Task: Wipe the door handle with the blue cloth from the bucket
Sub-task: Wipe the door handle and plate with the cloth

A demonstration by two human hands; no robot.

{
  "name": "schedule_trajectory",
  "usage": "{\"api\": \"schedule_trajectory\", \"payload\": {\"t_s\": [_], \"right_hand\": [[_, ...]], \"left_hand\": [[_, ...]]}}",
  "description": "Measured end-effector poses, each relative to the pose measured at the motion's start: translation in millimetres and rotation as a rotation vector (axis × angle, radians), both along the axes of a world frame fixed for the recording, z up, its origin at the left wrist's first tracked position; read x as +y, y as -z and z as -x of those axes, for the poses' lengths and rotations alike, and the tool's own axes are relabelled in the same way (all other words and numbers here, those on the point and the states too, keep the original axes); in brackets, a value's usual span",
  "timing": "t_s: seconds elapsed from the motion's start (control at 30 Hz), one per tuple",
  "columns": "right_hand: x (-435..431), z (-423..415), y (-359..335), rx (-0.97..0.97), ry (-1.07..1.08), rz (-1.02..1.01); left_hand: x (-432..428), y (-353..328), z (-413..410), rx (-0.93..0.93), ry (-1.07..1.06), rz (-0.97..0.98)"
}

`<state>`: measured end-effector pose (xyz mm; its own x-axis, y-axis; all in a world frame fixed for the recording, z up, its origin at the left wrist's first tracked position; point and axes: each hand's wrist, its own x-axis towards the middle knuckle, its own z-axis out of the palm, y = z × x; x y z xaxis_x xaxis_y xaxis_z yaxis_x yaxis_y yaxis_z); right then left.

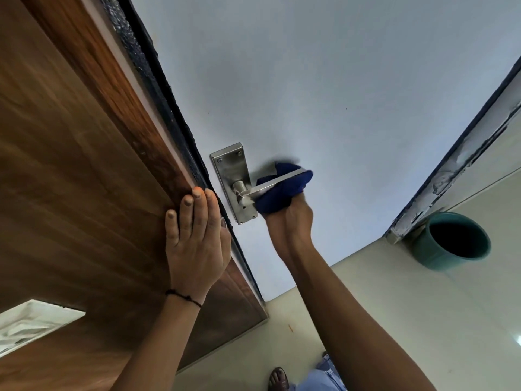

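A steel lever door handle (255, 189) on a steel backplate (231, 167) is fixed to the pale grey door (324, 80). My right hand (293, 221) grips the dark blue cloth (282, 190), which is bunched around the lever's outer half; the lever's top edge shows across the cloth. My left hand (194, 235) lies flat, fingers together, against the brown wooden panel (70, 165) at the door's edge, holding nothing. A teal bucket (451, 241) stands on the floor at the right; its inside looks dark.
Black edging (169, 103) runs between the wooden panel and the door. A worn door frame (465, 153) rises beside the bucket. Beige floor tiles (394, 320) lie below. My sandalled foot (279, 378) shows at the bottom. A white item (31, 323) sits at lower left.
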<state>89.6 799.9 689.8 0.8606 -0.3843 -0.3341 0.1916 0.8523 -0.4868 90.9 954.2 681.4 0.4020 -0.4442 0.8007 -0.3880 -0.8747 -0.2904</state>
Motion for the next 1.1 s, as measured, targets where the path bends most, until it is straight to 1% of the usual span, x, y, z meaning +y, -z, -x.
{"api": "schedule_trajectory", "payload": {"t_s": [0.1,0.23,0.3,0.43,0.5,0.57,0.63,0.77,0.9,1.1], "right_hand": [[27.1,4.7,1.8,0.029,-0.098,-0.028],[32.0,6.5,8.1,0.04,-0.115,0.044],[33.4,7.8,10.5,0.075,-0.145,0.081],[49.4,14.3,14.0,0.099,-0.249,0.269],[50.0,16.5,15.6,0.11,-0.247,0.481],[48.2,15.5,22.1,0.164,-0.227,0.69],[49.1,14.5,30.8,0.208,-0.156,0.792],[52.3,6.7,43.5,0.229,-0.028,0.896],[53.3,-4.8,44.7,0.199,0.062,0.926],[48.9,-7.9,49.9,0.229,0.127,0.984]], "left_hand": [[1.2,0.4,0.5,0.009,0.001,-0.004],[1.7,0.0,1.4,0.018,0.014,-0.003],[1.9,0.3,0.9,0.02,0.018,0.006],[1.2,-1.5,1.7,0.022,0.015,0.004],[1.9,-1.6,2.2,0.024,0.008,-0.008],[2.4,-0.8,2.4,0.024,0.0,-0.013],[2.9,-0.2,2.0,0.019,-0.002,-0.011],[2.7,-3.2,2.1,0.024,-0.002,-0.015],[3.5,-1.8,2.1,0.013,-0.005,-0.028],[3.4,-2.8,2.0,0.009,-0.017,-0.034]]}}
